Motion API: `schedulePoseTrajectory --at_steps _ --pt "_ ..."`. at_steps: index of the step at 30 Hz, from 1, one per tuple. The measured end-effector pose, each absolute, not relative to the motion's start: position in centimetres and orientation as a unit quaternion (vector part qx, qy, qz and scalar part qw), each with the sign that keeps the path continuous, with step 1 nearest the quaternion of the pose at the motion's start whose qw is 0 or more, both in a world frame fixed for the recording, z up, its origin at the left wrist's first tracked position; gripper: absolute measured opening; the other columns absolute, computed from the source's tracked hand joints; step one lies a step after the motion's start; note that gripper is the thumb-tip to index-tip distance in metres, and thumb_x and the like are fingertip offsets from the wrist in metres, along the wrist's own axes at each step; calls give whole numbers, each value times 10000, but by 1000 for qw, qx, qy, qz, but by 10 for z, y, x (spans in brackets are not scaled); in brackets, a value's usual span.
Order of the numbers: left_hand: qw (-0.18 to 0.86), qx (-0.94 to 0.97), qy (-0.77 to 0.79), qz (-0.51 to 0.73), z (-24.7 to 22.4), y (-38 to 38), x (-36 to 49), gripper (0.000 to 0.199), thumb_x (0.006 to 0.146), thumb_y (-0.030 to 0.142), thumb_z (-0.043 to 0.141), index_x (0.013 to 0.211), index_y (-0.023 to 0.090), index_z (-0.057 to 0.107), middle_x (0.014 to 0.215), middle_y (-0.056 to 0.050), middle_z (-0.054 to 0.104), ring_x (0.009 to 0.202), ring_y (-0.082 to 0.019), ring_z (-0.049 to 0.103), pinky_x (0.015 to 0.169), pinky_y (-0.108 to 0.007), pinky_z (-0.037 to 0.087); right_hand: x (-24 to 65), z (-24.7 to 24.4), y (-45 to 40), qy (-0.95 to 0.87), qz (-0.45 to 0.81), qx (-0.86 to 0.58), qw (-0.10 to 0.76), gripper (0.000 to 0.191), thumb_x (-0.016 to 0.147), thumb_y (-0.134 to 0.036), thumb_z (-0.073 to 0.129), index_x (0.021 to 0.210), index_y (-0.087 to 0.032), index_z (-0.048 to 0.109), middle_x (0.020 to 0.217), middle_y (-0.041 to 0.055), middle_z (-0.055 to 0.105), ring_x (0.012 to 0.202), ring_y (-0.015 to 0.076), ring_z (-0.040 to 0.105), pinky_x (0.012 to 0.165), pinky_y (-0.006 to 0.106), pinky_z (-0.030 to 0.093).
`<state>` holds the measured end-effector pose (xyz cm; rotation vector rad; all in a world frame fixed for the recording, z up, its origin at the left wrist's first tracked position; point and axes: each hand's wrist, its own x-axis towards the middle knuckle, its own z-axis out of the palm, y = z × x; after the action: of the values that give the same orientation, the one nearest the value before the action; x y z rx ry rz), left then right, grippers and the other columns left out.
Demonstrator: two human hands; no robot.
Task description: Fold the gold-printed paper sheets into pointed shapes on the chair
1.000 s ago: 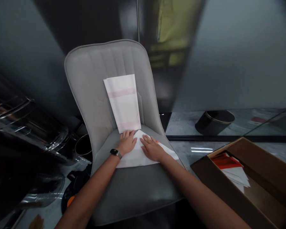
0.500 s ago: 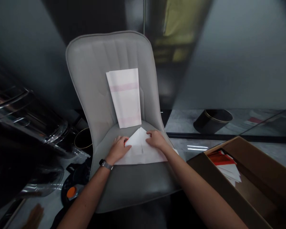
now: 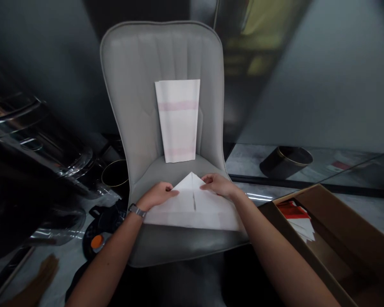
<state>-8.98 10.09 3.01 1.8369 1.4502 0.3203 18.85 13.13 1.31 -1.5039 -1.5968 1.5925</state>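
White paper (image 3: 176, 209), folded to a peak, is laid on the seat of a grey chair (image 3: 185, 247), its point turned toward the backrest. Two slanting edges are formed at the peak, and a narrow slit is shown down the middle, below the tip. Toward the front of the seat the paper is spread into a wide, nearly straight edge.

By the left hand (image 3: 159, 194) the left slope is pinched, with the thumb laid on top and the other fingers curled at the edge. By the right hand (image 3: 220, 185) the right slope is pinched in the same way, thumb over the face and fingers bent behind it. The tip is left uncovered between the two hands. A watch (image 3: 137, 209) is worn on the left wrist.

Behind the peak, just apart from it, a pink-banded sheet (image 3: 179, 128) is propped upright against the backrest, its lower edge near the seat.

To the right of the chair a box (image 3: 342, 213) is placed, open at the top; red-and-white papers (image 3: 302, 228) are held in it. To the left, a black bin (image 3: 115, 175) and an orange cap (image 3: 96, 241) are seen low down, near the floor.
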Motion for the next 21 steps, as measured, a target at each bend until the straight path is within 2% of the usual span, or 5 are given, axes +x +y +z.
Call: schedulePoseTrajectory --at_steps 5,10,15,18,21 --pt "454 656 587 139 32 95 -89 409 772 596 690 788 188 694 634 14 629 568 -160 531 531 -267 343 175 21 122 -560 565 -550 255 294 777 -472 721 814 -181 750 712 17 694 592 137 551 509 235 399" --pt "520 569 578 268 38 98 -70 391 804 466 727 1079 192 766 1027 -73 784 882 -221 697 734 -291 517 173 28 114 -551 588 -543 236 304 722 -483 773 760 -181 759 562 -24 606 475 105 439 432 236 298" --pt "535 566 564 275 42 96 -56 275 790 366 727 971 172 800 1020 -79 797 907 -232 708 785 -317 540 169 30 106 -527 574 -563 275 259 663 -374 835 787 -189 701 698 -14 670 546 111 529 455 213 360" --pt "508 587 571 268 46 92 -58 235 795 383 727 888 177 792 919 -56 790 855 -222 702 739 -300 538 167 34 104 -495 599 -547 311 316 739 -428 804 938 -200 714 830 22 730 621 138 611 509 224 442" --pt "506 587 570 274 48 90 -59 234 792 387 746 884 172 758 886 -51 774 837 -214 702 709 -286 539 165 43 102 -485 656 -498 294 336 780 -504 765 896 -189 743 758 32 733 576 152 617 498 244 449"
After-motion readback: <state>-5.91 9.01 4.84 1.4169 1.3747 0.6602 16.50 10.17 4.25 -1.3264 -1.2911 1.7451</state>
